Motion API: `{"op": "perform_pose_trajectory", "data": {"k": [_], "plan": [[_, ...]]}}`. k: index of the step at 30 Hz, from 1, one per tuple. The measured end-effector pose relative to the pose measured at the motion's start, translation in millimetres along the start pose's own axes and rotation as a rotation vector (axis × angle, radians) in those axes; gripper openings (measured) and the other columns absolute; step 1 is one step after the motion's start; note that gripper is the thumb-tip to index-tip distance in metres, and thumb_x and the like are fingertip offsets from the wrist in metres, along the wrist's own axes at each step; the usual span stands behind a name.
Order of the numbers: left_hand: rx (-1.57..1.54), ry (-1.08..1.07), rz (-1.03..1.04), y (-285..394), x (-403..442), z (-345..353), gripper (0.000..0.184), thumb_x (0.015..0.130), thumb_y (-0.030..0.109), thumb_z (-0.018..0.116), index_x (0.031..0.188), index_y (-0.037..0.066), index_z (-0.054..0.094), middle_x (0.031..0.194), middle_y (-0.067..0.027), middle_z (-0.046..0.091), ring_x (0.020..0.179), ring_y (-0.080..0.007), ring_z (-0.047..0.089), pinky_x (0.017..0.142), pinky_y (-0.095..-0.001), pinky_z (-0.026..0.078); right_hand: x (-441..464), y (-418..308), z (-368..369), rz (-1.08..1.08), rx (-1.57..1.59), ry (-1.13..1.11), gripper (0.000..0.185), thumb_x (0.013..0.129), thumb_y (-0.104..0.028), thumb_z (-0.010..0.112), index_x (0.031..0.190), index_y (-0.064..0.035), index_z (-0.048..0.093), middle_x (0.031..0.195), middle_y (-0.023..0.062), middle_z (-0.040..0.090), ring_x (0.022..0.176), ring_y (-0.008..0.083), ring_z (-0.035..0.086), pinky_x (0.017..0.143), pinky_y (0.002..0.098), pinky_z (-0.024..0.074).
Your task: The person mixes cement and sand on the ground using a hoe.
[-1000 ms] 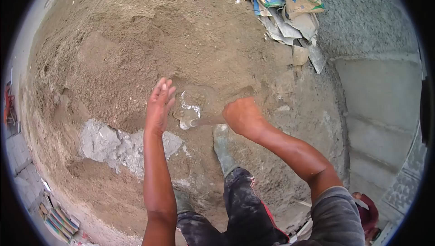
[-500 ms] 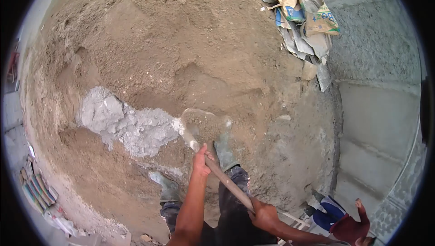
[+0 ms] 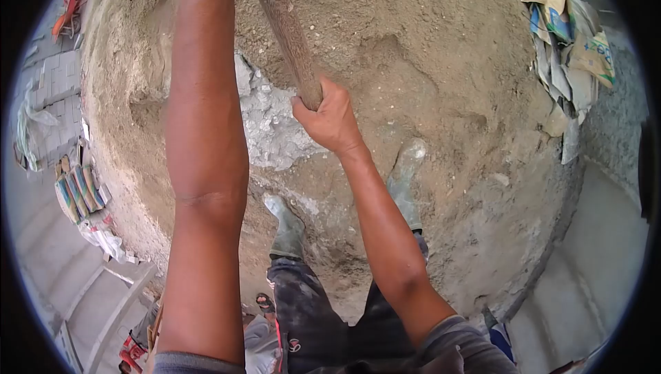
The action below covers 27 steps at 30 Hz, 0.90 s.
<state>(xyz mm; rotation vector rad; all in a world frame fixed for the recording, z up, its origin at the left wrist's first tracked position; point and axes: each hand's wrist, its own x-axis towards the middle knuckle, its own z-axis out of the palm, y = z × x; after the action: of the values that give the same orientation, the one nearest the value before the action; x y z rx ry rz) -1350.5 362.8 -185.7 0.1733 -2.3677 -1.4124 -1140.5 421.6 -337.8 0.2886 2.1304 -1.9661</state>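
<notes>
The wooden handle (image 3: 284, 26) slants up and leftward from the right hand (image 3: 329, 118), whose fingers wrap its near end; the left hand lies beyond the upper edge, its grip indeterminable.

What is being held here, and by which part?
The right hand grips a wooden handle at its near end; the left hand is out of view.

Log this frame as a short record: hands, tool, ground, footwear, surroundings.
Right hand: fingers closed around a wooden handle
Left hand: beyond the top edge; left forearm reaches up there
Tool's far end: out of frame
Ground: brown soil with a grey lumpy patch
Footwear: greyish boots
Surroundings: crumpled sacks at upper right
</notes>
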Motion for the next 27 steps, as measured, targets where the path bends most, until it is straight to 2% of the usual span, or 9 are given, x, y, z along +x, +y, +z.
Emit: {"op": "perform_pose_trajectory", "data": {"k": [4, 5, 7, 9, 16, 19, 22, 26, 27], "plan": [[0.145, -0.242, -0.604, -231.2, -134.6, 62.0, 0.036, 0.081, 0.025, 0.071, 0.086, -0.010, 0.068, 0.072, -0.0166, 0.070, 0.062, -0.0231, 0.068, 0.061, -0.0371, 0.053, -131.7, 107.8, 7.4, 0.475, -0.024, 0.005, 0.024, 0.080, -0.015, 0.070, 0.090, 0.0045, 0.061, 0.071, 0.0131, 0.061, 0.068, 0.0188, 0.060, 0.064, 0.0365, 0.0486], [0.313, -0.300, -0.645, -291.8, -177.2, 75.5, 0.035, 0.080, 0.022, 0.069, 0.093, -0.010, 0.068, 0.078, -0.0202, 0.071, 0.069, -0.0269, 0.071, 0.065, -0.0391, 0.055, -163.6, 141.0, 6.8, 0.566, 0.035, -0.026, 0.013, 0.084, -0.010, 0.067, 0.090, -0.0010, 0.061, 0.071, 0.0014, 0.057, 0.063, 0.0100, 0.054, 0.056, 0.0305, 0.0454], [0.301, -0.364, -0.725, -289.7, -234.2, 72.5, 0.035, 0.078, 0.022, 0.069, 0.096, -0.009, 0.067, 0.084, -0.0233, 0.071, 0.078, -0.0316, 0.073, 0.071, -0.0409, 0.055, -211.1, 159.0, 1.2, 0.630, 0.011, -0.004, 0.009, 0.084, -0.008, 0.066, 0.088, -0.0028, 0.060, 0.071, 0.0004, 0.056, 0.061, 0.0085, 0.052, 0.053, 0.0286, 0.0430], [0.179, -0.422, -0.857, -280.3, -286.3, 54.6, 0.042, 0.079, 0.020, 0.075, 0.107, -0.008, 0.064, 0.101, -0.0299, 0.070, 0.102, -0.0424, 0.069, 0.087, -0.0461, 0.053, -262.7, 169.2, 5.7, 0.757, 0.086, -0.026, 0.009, 0.084, -0.007, 0.066, 0.088, -0.0024, 0.059, 0.071, 0.0001, 0.056, 0.061, 0.0085, 0.053, 0.053, 0.0285, 0.0428], [0.263, -0.416, -0.990, -267.4, -529.2, -43.4, 0.036, 0.080, 0.018, 0.072, 0.108, -0.001, 0.062, 0.099, -0.0233, 0.070, 0.097, -0.0398, 0.069, 0.083, -0.0453, 0.053, -452.5, 170.0, 20.1, 0.826, -0.355, -0.013, 0.024, 0.079, -0.010, 0.069, 0.099, 0.0010, 0.062, 0.080, 0.0190, 0.067, 0.081, 0.0287, 0.071, 0.072, 0.0405, 0.0538], [0.256, -0.418, -1.110, -183.5, -496.1, -88.9, 0.033, 0.083, 0.017, 0.071, 0.108, -0.001, 0.060, 0.092, -0.0207, 0.069, 0.088, -0.0329, 0.070, 0.077, -0.0415, 0.052, -495.0, 158.2, 38.5, 0.865, -0.304, 0.043, 0.024, 0.078, -0.010, 0.068, 0.099, 0.0009, 0.061, 0.080, 0.0218, 0.068, 0.082, 0.0341, 0.072, 0.073, 0.0429, 0.0547], [0.048, -0.297, -0.744, -126.9, -364.8, -85.2, 0.028, 0.089, 0.014, 0.068, 0.109, -0.002, 0.058, 0.081, -0.0169, 0.066, 0.074, -0.0224, 0.068, 0.068, -0.0371, 0.052, -390.2, 181.1, 47.3, 0.622, -0.173, 0.110, 0.018, 0.081, -0.007, 0.067, 0.096, -0.0011, 0.060, 0.075, 0.0149, 0.066, 0.071, 0.0229, 0.069, 0.067, 0.0368, 0.0528], [-0.026, -0.251, -0.259, -94.6, -177.0, -51.7, 0.034, 0.088, 0.011, 0.065, 0.109, -0.009, 0.049, 0.075, -0.0214, 0.066, 0.062, -0.0318, 0.070, 0.055, -0.0404, 0.054, -163.9, 153.3, 68.8, 0.176, -0.003, 0.178, 0.015, 0.084, -0.006, 0.065, 0.096, -0.0002, 0.059, 0.073, 0.0091, 0.065, 0.067, 0.0169, 0.063, 0.065, 0.0344, 0.0510], [-0.047, -0.324, -0.218, -96.9, -139.6, -46.5, 0.034, 0.086, 0.011, 0.066, 0.109, -0.009, 0.051, 0.076, -0.0229, 0.067, 0.069, -0.0347, 0.071, 0.062, -0.0425, 0.057, -122.1, 154.6, 75.9, 0.215, 0.087, 0.151, 0.015, 0.085, -0.006, 0.064, 0.097, 0.0008, 0.060, 0.072, 0.0066, 0.063, 0.066, 0.0165, 0.061, 0.065, 0.0329, 0.0498]]}}
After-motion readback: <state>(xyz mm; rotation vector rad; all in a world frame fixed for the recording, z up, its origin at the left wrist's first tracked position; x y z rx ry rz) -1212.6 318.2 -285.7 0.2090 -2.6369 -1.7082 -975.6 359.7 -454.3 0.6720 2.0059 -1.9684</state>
